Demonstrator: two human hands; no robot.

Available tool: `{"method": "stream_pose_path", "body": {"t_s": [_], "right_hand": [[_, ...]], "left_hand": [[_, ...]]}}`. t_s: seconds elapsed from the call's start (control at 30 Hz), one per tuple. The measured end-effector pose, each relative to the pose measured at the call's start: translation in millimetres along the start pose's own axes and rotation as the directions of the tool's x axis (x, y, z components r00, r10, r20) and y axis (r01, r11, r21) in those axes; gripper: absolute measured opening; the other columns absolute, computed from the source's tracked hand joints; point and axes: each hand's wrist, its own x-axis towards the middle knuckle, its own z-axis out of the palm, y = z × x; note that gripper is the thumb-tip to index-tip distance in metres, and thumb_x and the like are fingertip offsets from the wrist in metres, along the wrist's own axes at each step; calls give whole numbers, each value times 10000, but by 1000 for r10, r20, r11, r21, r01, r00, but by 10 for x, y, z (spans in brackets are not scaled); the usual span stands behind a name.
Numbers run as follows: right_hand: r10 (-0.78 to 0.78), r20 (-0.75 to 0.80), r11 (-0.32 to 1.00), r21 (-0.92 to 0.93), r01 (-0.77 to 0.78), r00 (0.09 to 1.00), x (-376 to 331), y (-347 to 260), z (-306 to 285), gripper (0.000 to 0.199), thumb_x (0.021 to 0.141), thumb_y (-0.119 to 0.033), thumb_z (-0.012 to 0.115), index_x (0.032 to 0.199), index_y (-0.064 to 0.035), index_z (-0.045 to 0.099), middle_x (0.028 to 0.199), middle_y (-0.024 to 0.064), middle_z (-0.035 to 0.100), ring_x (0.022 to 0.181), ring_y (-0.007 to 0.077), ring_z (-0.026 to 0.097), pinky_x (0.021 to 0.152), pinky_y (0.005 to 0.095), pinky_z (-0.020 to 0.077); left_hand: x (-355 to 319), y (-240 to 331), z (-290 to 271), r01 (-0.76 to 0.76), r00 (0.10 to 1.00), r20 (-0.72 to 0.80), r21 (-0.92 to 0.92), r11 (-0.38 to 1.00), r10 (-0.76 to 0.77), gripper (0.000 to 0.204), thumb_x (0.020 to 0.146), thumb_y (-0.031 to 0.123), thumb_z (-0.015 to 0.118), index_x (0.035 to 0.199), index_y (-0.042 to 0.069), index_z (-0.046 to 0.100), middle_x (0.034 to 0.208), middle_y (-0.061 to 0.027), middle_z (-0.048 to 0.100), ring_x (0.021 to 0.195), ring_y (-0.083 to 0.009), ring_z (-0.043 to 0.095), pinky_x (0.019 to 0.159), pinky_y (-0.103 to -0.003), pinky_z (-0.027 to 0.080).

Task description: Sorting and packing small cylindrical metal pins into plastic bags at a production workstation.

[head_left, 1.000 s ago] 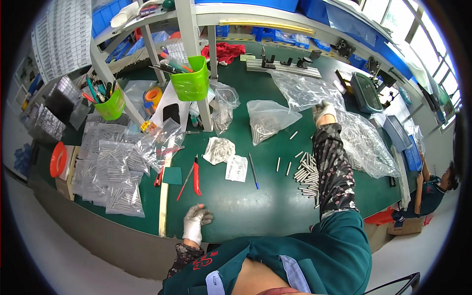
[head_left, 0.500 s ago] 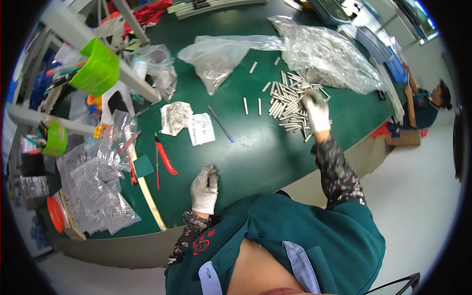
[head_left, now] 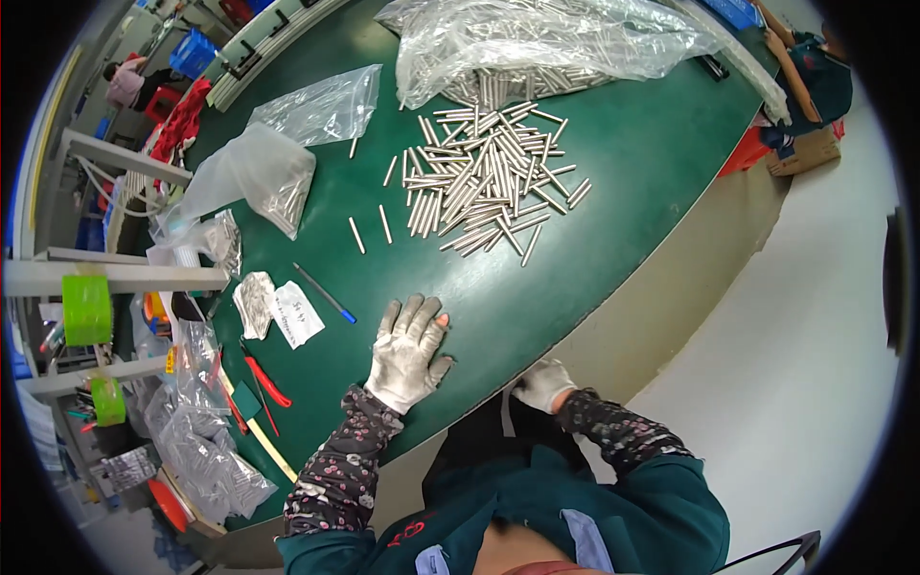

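Note:
My left hand [head_left: 407, 356], in a white glove with greyed fingertips, lies flat on the green table top with its fingers spread. It holds nothing. My right hand [head_left: 544, 385], gloved too, is low at the table's near edge, beside my dark trousers. Its fingers look curled in, and whatever is in them is hidden. Beyond my left hand lies a loose pile of short metal pins [head_left: 489, 177]. A few single pins [head_left: 356, 235] lie apart on its left. Behind the pile rests a large clear plastic bag [head_left: 556, 48] full of the same pins.
Left of my left hand are a blue-capped pen [head_left: 326, 293], a paper slip [head_left: 298, 315], a spare glove [head_left: 254, 305] and red-handled pliers [head_left: 266, 381]. Bags of pins [head_left: 278, 196] lie farther left, near a metal frame with green cups [head_left: 87, 310]. Another person [head_left: 815, 81] is at far right.
My right hand has left the pin pile and dropped to the table's near edge. My left hand has opened flat on the table. The view has shifted, and the pile appears larger.

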Motion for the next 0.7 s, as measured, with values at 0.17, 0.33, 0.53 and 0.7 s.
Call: {"method": "stream_pose_path", "body": {"t_s": [0.17,0.33,0.53,0.7], "right_hand": [[-6,129,1000,-23,9,992,885,-166,34,431,777,-365,485,1130,-119,513,1115,135,531,1062,320,476,871,512,363],[49,43,993,-105,-44,998,1530,-635,221,447,789,-379,454,1167,-141,474,1176,110,458,1112,309,399,890,538,300],[128,0,965,-229,-125,992,1455,-1222,766,469,804,-397,418,1212,-167,427,1250,80,370,1173,296,306,914,571,224],[195,-30,925,-326,-194,980,1457,-1414,877,487,817,-411,387,1250,-189,388,1311,56,297,1224,285,228,933,597,161]], "left_hand": [[-27,-53,58,-29,999,-19,18,999,29,529,788,371,511,1219,77,425,1233,-168,438,1145,-378,409,970,-529,276],[-29,-82,153,-51,998,-36,-9,999,51,569,740,385,554,1200,66,453,1224,-167,452,1135,-381,421,968,-534,273],[-47,-44,173,-82,994,-76,31,996,84,542,751,378,549,1179,56,464,1227,-165,448,1143,-382,412,971,-528,271],[-78,-58,181,-82,992,-95,37,996,85,523,699,278,579,1155,42,479,1238,-158,440,1160,-366,400,999,-499,257]]}}
